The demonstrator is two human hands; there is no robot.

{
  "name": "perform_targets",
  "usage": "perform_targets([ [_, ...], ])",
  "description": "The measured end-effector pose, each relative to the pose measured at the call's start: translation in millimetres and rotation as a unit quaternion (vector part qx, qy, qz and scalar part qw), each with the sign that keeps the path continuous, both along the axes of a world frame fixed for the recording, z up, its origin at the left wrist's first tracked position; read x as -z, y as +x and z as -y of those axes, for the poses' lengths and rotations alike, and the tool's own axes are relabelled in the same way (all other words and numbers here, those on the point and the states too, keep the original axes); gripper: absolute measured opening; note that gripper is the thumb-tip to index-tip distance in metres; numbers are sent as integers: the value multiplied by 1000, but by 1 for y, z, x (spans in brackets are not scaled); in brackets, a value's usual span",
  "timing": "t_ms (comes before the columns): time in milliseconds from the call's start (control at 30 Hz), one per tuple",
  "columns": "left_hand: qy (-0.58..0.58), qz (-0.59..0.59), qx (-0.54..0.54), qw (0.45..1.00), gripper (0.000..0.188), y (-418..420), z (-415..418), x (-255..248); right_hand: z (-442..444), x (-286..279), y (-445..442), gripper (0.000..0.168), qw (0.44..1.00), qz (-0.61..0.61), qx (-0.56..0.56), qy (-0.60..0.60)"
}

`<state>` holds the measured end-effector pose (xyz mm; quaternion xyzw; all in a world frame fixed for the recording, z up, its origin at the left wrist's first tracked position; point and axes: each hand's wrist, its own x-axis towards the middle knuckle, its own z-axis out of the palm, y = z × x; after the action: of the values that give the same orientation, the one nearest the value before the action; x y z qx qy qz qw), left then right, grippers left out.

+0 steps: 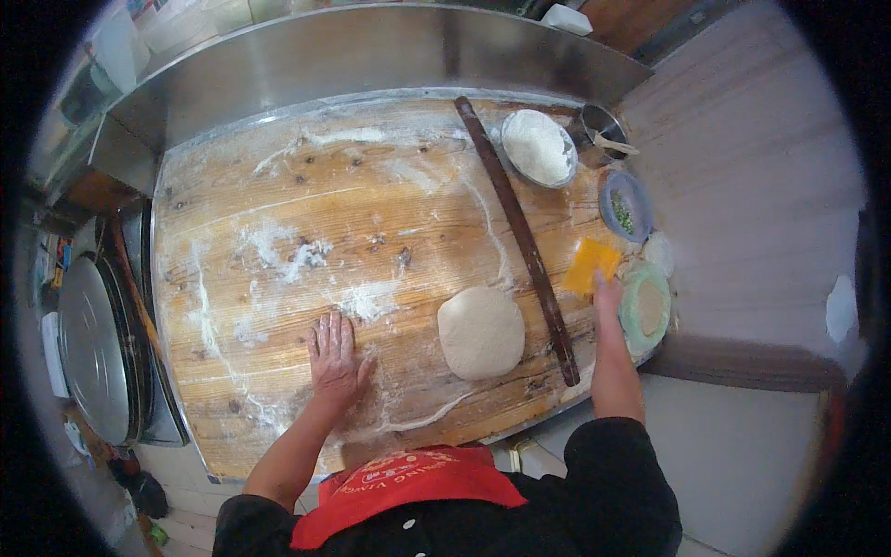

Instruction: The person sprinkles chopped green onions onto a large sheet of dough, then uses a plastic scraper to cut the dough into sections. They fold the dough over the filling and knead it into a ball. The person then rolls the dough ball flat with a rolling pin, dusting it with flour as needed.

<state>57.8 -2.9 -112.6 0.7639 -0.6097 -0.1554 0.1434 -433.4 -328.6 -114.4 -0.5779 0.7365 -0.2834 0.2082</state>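
My left hand (pixel 337 358) lies palm down on the floured wooden worktop (pixel 292 209), holding nothing, its thumb spread from the fingers. A flattened round of dough (pixel 482 334) rests to the right of that hand, apart from it. Over at the right side, my right hand (pixel 607 291) grips an orange-yellow plastic dough scraper (pixel 590 263) by its near edge. Between the dough and the scraper, a long dark wooden rolling pin (pixel 516 237) lies slanting across the board. Loose flour (pixel 367 299) is scattered beyond my left fingertips.
Along the right edge stand a bowl of flour (pixel 537 147), a metal pot (pixel 603 120) with a handled utensil, a tub of chopped greens (pixel 625 209) and a green-lined bowl (pixel 644 306). A steel backsplash (pixel 390 52) borders the back. Round metal pans (pixel 94 348) stand at the left.
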Motion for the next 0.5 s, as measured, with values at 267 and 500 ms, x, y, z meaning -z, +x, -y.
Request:
perform_targets([
  [267, 33, 32, 16, 999, 82, 21, -11, -3, 72, -63, 184, 56, 970, -109, -208, -65],
  [500, 46, -9, 19, 999, 78, 24, -10, -9, 201, -27, 250, 60, 924, -214, -316, -6],
])
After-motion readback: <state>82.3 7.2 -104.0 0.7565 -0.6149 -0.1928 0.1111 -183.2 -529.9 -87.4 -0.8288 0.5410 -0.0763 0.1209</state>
